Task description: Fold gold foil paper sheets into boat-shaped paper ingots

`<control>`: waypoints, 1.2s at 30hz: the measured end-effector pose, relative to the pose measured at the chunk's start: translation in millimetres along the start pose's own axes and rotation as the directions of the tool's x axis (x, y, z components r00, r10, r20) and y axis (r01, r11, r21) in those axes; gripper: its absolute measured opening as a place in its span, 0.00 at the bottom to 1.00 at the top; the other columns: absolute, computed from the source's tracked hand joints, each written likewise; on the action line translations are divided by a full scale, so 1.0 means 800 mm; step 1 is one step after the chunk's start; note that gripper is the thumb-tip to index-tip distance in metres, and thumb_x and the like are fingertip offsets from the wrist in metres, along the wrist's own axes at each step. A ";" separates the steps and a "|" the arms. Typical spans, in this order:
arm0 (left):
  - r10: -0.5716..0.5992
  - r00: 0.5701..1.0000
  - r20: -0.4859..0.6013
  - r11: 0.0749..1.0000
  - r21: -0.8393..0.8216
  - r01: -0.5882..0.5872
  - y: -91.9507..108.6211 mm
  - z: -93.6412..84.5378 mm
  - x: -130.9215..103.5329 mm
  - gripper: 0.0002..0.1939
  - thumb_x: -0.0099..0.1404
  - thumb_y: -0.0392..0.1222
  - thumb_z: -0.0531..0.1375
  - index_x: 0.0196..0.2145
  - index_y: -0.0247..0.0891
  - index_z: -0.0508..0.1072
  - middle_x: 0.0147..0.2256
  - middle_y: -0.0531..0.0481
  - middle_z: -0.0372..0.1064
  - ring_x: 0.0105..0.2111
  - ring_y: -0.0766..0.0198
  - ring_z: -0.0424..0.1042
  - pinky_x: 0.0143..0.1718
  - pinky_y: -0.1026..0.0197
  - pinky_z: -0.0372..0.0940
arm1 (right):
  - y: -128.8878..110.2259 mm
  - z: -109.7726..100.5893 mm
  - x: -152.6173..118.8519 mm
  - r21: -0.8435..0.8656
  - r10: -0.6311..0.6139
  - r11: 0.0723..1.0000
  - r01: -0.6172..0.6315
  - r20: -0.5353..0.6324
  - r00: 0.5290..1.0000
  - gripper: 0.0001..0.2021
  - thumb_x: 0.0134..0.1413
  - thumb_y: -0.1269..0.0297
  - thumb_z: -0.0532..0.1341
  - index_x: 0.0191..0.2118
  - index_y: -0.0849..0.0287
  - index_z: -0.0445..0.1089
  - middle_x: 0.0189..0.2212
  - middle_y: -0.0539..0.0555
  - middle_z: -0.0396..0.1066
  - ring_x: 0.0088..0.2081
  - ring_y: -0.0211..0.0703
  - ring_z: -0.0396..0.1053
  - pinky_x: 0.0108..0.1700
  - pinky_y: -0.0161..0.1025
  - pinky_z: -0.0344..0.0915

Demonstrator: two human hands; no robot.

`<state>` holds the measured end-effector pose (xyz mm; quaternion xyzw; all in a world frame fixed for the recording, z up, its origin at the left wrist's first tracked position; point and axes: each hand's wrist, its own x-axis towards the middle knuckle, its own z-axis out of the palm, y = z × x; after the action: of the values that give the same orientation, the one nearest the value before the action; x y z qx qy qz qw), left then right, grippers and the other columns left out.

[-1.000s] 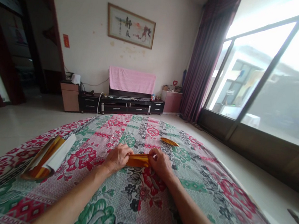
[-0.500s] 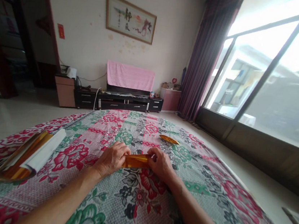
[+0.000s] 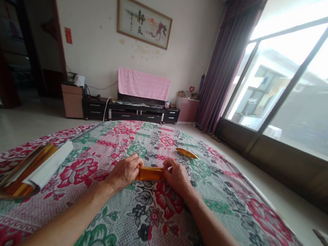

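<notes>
A strip of shiny gold paper (image 3: 151, 173), folded narrow, stretches between my two hands just over the table. My left hand (image 3: 126, 171) pinches its left end, fingers closed. At the other end, my right hand (image 3: 176, 176) grips the paper between thumb and curled fingers. Beyond my right hand lies a folded gold paper piece (image 3: 187, 153), boat-shaped with pointed ends. Off to the left rests a curled stack of gold paper sheets (image 3: 22, 179), with a white sheet (image 3: 49, 165) rolled along its right side.
The round table wears a flowered cloth (image 3: 99, 234) in red, green and grey. Past its far edge stands a low black cabinet (image 3: 141, 116) with a pink cloth (image 3: 143, 83) draped above it. Large windows (image 3: 290, 94) and a purple curtain (image 3: 223, 66) are on the right.
The gold strip looks narrower, its lower edge folded upward between my hands. Both hands still hold its ends and have hardly shifted.
</notes>
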<state>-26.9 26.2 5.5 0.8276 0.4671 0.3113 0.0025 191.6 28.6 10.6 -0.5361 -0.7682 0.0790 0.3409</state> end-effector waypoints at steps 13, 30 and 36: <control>0.090 0.990 0.111 0.993 0.060 -0.097 -0.005 -0.009 -0.002 0.10 0.57 0.29 0.49 0.31 0.40 0.66 0.32 0.52 0.62 0.32 0.64 0.65 0.34 0.64 0.59 | 0.005 -0.004 0.001 0.031 -0.063 0.998 0.062 0.056 0.996 0.07 0.38 0.73 0.56 0.29 0.58 0.66 0.24 0.47 0.67 0.23 0.34 0.62 0.28 0.30 0.55; 0.013 0.995 -0.103 0.986 -0.165 -0.031 -0.003 -0.005 -0.002 0.08 0.54 0.29 0.51 0.28 0.38 0.67 0.28 0.52 0.62 0.29 0.66 0.64 0.33 0.65 0.59 | -0.003 -0.005 -0.007 0.186 -0.043 0.981 0.046 -0.022 0.999 0.04 0.46 0.68 0.55 0.27 0.59 0.67 0.22 0.48 0.68 0.25 0.36 0.63 0.30 0.32 0.58; -0.316 0.948 -0.022 0.780 -0.576 0.246 -0.007 -0.002 0.001 0.06 0.53 0.38 0.56 0.31 0.37 0.67 0.28 0.54 0.67 0.25 0.67 0.68 0.28 0.66 0.62 | -0.013 0.008 0.001 0.572 0.134 0.812 -0.115 0.008 0.991 0.08 0.45 0.63 0.56 0.33 0.60 0.65 0.19 0.47 0.65 0.21 0.34 0.60 0.24 0.31 0.57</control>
<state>-31.6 29.8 5.6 0.6903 0.4714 0.4799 0.2665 180.0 26.7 11.3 -0.4598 -0.6668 0.3185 0.4924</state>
